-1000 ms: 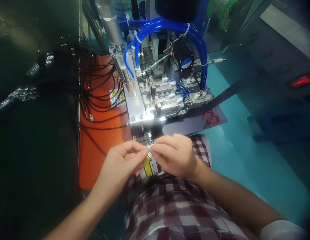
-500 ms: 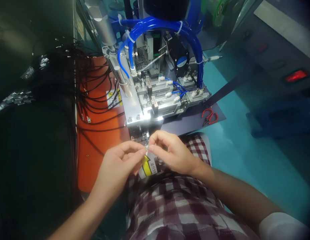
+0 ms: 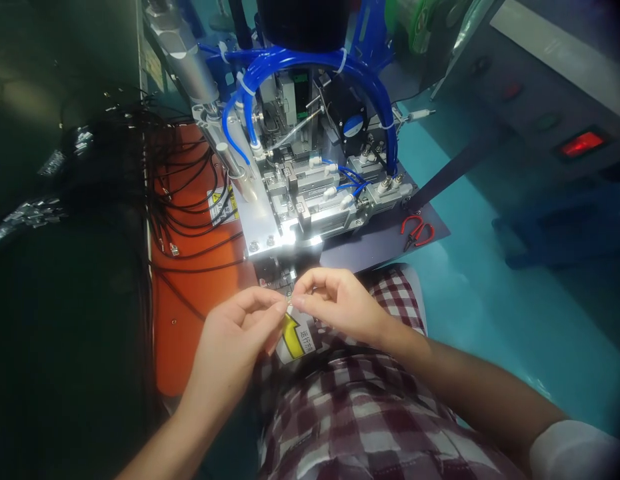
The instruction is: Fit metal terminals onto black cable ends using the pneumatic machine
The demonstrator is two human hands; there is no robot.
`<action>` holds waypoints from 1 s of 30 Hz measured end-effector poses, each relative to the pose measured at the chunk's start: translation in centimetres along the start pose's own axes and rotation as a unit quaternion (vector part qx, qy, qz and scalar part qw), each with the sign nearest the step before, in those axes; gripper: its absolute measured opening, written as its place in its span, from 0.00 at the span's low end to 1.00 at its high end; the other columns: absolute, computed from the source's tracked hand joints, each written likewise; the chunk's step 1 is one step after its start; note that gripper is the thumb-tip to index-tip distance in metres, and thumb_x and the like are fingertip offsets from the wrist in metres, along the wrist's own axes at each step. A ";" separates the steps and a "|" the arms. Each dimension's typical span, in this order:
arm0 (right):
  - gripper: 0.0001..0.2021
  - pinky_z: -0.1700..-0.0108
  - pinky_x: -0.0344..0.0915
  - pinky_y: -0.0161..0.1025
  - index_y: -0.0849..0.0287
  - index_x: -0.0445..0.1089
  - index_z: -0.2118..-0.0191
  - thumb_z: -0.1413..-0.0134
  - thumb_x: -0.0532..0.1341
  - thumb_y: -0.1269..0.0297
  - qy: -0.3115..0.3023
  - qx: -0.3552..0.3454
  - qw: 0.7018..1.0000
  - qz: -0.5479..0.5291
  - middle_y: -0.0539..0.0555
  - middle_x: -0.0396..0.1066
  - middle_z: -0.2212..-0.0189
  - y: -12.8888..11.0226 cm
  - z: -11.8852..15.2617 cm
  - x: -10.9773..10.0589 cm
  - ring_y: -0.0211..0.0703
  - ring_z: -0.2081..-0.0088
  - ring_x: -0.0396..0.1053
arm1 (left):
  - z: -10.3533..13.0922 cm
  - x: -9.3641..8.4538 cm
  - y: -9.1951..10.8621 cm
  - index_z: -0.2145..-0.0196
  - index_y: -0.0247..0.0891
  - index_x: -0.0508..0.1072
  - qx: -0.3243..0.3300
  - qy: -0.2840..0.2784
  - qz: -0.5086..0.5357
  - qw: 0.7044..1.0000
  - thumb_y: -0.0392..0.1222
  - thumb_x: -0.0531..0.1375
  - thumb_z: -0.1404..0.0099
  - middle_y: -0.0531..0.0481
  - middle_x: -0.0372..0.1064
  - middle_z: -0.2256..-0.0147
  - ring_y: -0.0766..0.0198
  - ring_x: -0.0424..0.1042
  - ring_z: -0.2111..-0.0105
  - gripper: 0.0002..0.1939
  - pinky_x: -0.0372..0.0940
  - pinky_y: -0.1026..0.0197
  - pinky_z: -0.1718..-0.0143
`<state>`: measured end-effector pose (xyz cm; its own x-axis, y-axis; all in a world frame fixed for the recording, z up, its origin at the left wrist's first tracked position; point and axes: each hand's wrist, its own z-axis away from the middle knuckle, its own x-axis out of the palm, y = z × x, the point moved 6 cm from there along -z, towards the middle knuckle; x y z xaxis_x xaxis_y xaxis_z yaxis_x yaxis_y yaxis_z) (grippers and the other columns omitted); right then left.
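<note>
My left hand point(image 3: 240, 327) is closed in a pinch, thumb against forefinger, just in front of the machine point(image 3: 310, 193). Opposite it, my right hand point(image 3: 340, 300) pinches too, and the fingertips of both hands nearly meet. Something tiny seems to be between the fingertips, too small to make out. Below the fingers shows a white label with a yellow arrow point(image 3: 293, 337). Right behind the fingertips lies the machine's dark front block point(image 3: 275, 270), partly hidden by the hands.
Black cables point(image 3: 190, 200) with metal ends spread over the orange plate point(image 3: 190, 360) on the left. Red-handled cutters point(image 3: 417, 233) lie on the grey base plate at right. Blue air hoses point(image 3: 310, 61) arch over the machine. A red lit switch point(image 3: 583, 143) glows on the right.
The view has shifted slightly, so the machine appears a little further left and lower. Both hands keep their pinch, with the fingertips slightly closer together.
</note>
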<state>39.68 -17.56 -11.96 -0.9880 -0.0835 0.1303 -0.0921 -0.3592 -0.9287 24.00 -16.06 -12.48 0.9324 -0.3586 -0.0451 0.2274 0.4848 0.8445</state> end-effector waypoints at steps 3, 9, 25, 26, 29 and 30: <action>0.05 0.80 0.48 0.31 0.60 0.68 0.70 0.46 0.63 0.66 -0.026 0.007 1.000 0.015 0.43 0.58 0.82 -0.1 -0.1 0.1 0.31 0.81 0.52 | 0.3 0.3 0.6 0.69 0.39 0.75 0.032 -0.003 -0.052 0.998 0.53 0.65 0.39 0.59 0.57 0.85 0.71 0.55 0.83 0.14 0.52 0.67 0.80; 0.06 0.69 0.56 0.34 0.60 0.65 0.71 0.44 0.59 0.73 0.015 -0.180 0.955 0.234 0.48 0.65 0.74 -2.9 1.0 -0.2 0.34 0.72 0.60 | 1.5 0.4 2.7 0.69 0.40 0.76 0.182 0.052 -0.201 0.961 0.47 0.63 0.39 0.51 0.73 0.71 0.66 0.68 0.73 0.09 0.61 0.66 0.74; 0.06 0.80 0.49 0.31 0.63 0.71 0.68 0.45 0.63 0.64 -0.020 0.019 0.999 -0.021 0.47 0.68 0.76 -0.1 -0.4 -0.4 0.28 0.81 0.53 | -0.1 -0.3 0.5 0.71 0.37 0.75 -0.038 0.008 -0.011 0.999 0.56 0.69 0.45 0.60 0.53 0.85 0.73 0.52 0.83 0.18 0.58 0.67 0.79; 0.07 0.80 0.47 0.31 0.62 0.71 0.68 0.46 0.64 0.64 -0.019 0.017 1.000 -0.014 0.46 0.67 0.77 0.0 -0.5 -0.3 0.28 0.81 0.52 | -0.1 -0.3 0.5 0.71 0.37 0.75 -0.034 0.007 -0.013 0.999 0.56 0.69 0.45 0.60 0.54 0.85 0.73 0.52 0.83 0.18 0.58 0.66 0.79; 0.06 0.82 0.44 0.31 0.61 0.70 0.70 0.47 0.65 0.65 -0.013 0.024 1.000 0.010 0.43 0.59 0.83 0.2 -0.5 -0.2 0.29 0.83 0.49 | -0.1 -0.3 0.3 0.70 0.37 0.76 -0.025 0.004 -0.015 1.000 0.56 0.68 0.44 0.60 0.54 0.85 0.72 0.52 0.83 0.18 0.58 0.66 0.78; 0.05 0.82 0.44 0.31 0.61 0.70 0.70 0.47 0.64 0.65 -0.015 0.026 0.999 0.015 0.42 0.58 0.84 0.2 -0.5 -0.1 0.29 0.83 0.49 | -0.1 -0.3 0.3 0.70 0.37 0.76 -0.022 0.002 -0.016 1.000 0.56 0.68 0.44 0.60 0.54 0.85 0.72 0.53 0.83 0.18 0.57 0.66 0.79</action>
<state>39.73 -17.11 -12.30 -0.9860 -0.1217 0.1143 -0.0561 -0.4033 -0.9133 23.84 -15.72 -12.32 0.9260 -0.3703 -0.0739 0.2687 0.5086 0.8180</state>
